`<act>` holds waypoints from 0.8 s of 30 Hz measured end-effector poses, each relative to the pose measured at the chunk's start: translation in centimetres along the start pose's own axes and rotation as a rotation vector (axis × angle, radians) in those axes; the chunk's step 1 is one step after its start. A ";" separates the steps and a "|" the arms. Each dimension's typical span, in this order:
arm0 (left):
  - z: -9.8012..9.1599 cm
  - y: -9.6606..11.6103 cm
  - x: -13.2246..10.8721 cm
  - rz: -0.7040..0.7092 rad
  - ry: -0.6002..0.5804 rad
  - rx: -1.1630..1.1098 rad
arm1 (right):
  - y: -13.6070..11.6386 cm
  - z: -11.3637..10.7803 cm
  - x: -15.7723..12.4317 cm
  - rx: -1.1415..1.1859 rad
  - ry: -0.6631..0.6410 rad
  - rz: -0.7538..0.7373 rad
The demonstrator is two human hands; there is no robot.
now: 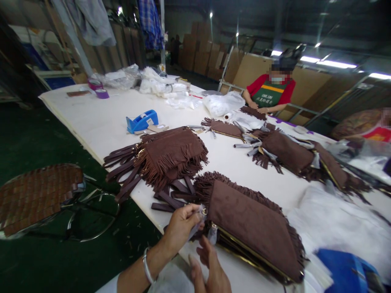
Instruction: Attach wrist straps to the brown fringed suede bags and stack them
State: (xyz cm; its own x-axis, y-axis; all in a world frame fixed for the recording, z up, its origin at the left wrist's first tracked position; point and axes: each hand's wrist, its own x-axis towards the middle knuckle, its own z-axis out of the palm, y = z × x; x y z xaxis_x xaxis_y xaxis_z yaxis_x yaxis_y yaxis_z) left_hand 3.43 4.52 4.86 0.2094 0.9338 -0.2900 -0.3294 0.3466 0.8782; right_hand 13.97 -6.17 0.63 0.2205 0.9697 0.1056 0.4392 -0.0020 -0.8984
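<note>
A brown suede handbag (250, 224) with fringed edges and a gold zipper lies at the near edge of the table. My left hand (181, 224), with a silver bangle at the wrist, pinches a piece of clear plastic wrap (195, 230) at the bag's corner, beside a gold ring. Just below, my right hand (212, 270) has its thumb and fingers apart, and I see nothing held in it. Close to both hands, a plastic-wrapped zipper pull (213, 234) hangs from the bag. Dark strips of strap (174, 199) spread out behind the left hand.
Another stack of fringed bags (174, 152) lies farther left, near a blue tape dispenser (142, 121). More brown bags (287, 150) line the right side. A second blue dispenser (345, 268) and white sheeting (342, 228) are near right. A co-worker (270, 89) stands across the table (100, 118). A stool (42, 195) stands left.
</note>
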 end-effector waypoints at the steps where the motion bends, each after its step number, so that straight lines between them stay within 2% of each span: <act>1: 0.0 0.0 -0.1 -0.007 -0.012 0.007 | 0.5 0.9 -0.1 0.089 0.010 0.069; 4: -0.2 -0.1 -0.5 -0.039 -0.033 0.090 | 0.8 2.9 0.4 0.374 -0.030 0.203; 6: -0.1 -0.1 -0.6 -0.060 -0.018 0.138 | 0.4 3.4 1.0 0.507 -0.116 0.273; 9: 0.1 0.0 -0.5 -0.045 0.006 0.173 | -0.7 2.9 1.7 0.555 -0.263 0.344; 11: 0.5 0.2 -0.2 -0.012 -0.007 0.197 | -1.3 2.1 1.9 0.566 -0.295 0.367; 14: 0.9 0.7 0.3 0.025 -0.035 0.225 | -1.7 1.5 2.3 0.604 -0.255 0.382; 18: 0.9 1.2 0.6 0.046 -0.049 0.251 | -1.0 2.0 2.8 0.635 -0.133 0.437; 24: -1.2 1.3 -0.4 -0.079 -0.139 0.098 | -0.9 2.6 3.4 0.714 -0.058 0.503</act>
State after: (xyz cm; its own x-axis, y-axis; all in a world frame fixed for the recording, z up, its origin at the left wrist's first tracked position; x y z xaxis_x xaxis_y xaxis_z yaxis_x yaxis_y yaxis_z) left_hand 1.83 4.68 5.71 0.3589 0.8804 -0.3100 -0.2167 0.4016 0.8898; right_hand 12.03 -2.25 0.65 0.1879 0.9059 -0.3796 -0.3532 -0.2983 -0.8867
